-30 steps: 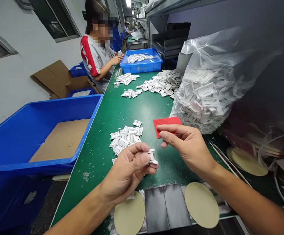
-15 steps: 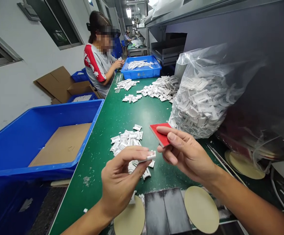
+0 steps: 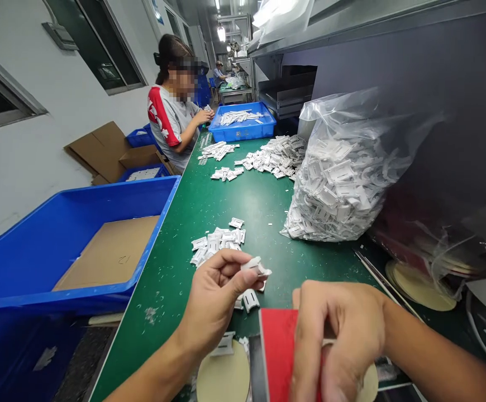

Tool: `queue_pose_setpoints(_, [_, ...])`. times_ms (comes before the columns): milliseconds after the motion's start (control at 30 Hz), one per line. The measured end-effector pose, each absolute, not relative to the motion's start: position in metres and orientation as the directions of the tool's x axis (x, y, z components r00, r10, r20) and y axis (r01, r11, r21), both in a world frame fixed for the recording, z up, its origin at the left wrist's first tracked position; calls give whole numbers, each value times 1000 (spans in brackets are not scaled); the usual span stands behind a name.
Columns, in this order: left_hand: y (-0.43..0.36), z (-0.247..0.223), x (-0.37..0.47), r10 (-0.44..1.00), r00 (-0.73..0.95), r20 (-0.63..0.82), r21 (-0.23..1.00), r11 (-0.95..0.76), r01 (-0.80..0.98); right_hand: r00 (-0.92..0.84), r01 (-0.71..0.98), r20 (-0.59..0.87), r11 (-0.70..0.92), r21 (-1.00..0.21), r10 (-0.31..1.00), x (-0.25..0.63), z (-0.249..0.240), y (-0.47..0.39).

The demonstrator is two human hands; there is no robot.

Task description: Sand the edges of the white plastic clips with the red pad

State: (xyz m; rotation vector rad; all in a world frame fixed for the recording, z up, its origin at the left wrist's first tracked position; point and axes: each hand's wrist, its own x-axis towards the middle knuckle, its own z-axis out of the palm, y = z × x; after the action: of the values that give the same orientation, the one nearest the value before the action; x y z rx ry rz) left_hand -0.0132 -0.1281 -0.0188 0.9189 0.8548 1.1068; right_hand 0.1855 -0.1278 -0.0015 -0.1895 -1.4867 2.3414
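Observation:
Between the thumb and fingers of my left hand [image 3: 220,293] is a small white plastic part [image 3: 256,266], held up over the bench. My right hand [image 3: 337,335] grips a flat red block [image 3: 279,349] low at the front, above dark plates and a round tan disc [image 3: 223,374]. A loose pile of white parts [image 3: 215,241] lies just beyond my left hand. One more white part [image 3: 225,344] rests at the edge of the tan disc.
A clear bag of white parts [image 3: 335,184] stands at the right. A blue bin [image 3: 100,192] borders the green bench [image 3: 176,218] at left. Farther back are more white parts [image 3: 274,156], a blue tray [image 3: 241,133] and a seated person [image 3: 174,111].
My right hand has moved down and nearer with the red block, its back now turned up. The white part in my left hand has been turned. The view has shifted slightly.

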Motion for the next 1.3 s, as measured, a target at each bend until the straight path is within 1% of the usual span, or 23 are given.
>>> queue_pose_setpoints(33, [-126, -19, -13, 952, 268, -147, 883, 248, -398, -927, -263, 122, -381, -887, 355, 185, 0, -129])
queue_pose_setpoints(100, [-125, -17, -13, 928, 320, -190, 823, 328, -463, -904, -359, 195, -428, -829, 380, 184, 1, -130])
queue_pose_setpoints(200, [-127, -14, -13, 901, 380, -211, 779, 389, -492, -858, -425, 199, -439, -791, 473, 185, -2, -130])
queue_pose_setpoints(300, [-129, -12, -14, 890, 405, -209, 775, 403, -487, -766, -493, 176, -389, -778, 618, 188, -7, -128])
queue_pose_setpoints(400, [-130, -13, -15, 892, 411, -189, 787, 388, -480, -582, -601, 160, -289, -745, 797, 187, -9, -125])
queue_pose_setpoints(433, [-130, -14, -15, 892, 413, -185, 789, 385, -479, -543, -621, 166, -260, -739, 823, 186, -8, -125])
queue_pose_setpoints(467, [-130, -15, -15, 888, 423, -183, 789, 389, -476, -541, -613, 171, -246, -751, 824, 185, -8, -124])
queue_pose_setpoints(533, [-130, -16, -15, 870, 457, -183, 790, 407, -459, -545, -538, 161, -197, -820, 823, 181, -5, -124])
queue_pose_setpoints(567, [-130, -16, -14, 863, 471, -185, 790, 415, -451, -500, -482, 139, -141, -865, 855, 179, -4, -124])
queue_pose_setpoints(633, [-130, -17, -14, 860, 472, -194, 790, 423, -445, -286, -379, 108, -9, -925, 952, 177, -2, -124])
queue_pose_setpoints(667, [-130, -17, -14, 863, 465, -197, 789, 421, -447, -198, -361, 111, 33, -932, 974, 177, -1, -124])
queue_pose_setpoints(700, [-130, -17, -14, 865, 462, -196, 791, 418, -447, -187, -365, 112, 36, -930, 976, 177, -1, -124])
queue_pose_setpoints(767, [-130, -18, -14, 857, 482, -184, 805, 412, -426, -315, -376, 99, -28, -926, 944, 177, -2, -122])
queue_pose_setpoints(800, [-130, -18, -15, 853, 489, -180, 812, 410, -416, -342, -356, 80, -50, -933, 936, 178, -3, -120])
queue_pose_setpoints(833, [-129, -19, -15, 853, 490, -179, 816, 407, -411, -307, -316, 52, -50, -947, 950, 178, -5, -118])
queue_pose_setpoints(900, [-128, -20, -15, 861, 474, -184, 817, 402, -413, -114, -216, 11, -14, -976, 993, 178, -8, -114])
queue_pose_setpoints(933, [-128, -20, -15, 865, 467, -185, 815, 400, -419, -33, -181, 11, 5, -983, 999, 178, -9, -112])
queue_pose_setpoints(967, [-128, -20, -15, 867, 465, -182, 814, 398, -423, 1, -160, 20, 20, -987, 1000, 177, -9, -111])
queue_pose_setpoints(1300, [-130, -18, -16, 882, 435, -181, 824, 378, -423, -104, -178, 88, 69, -982, 991, 173, -4, -118])
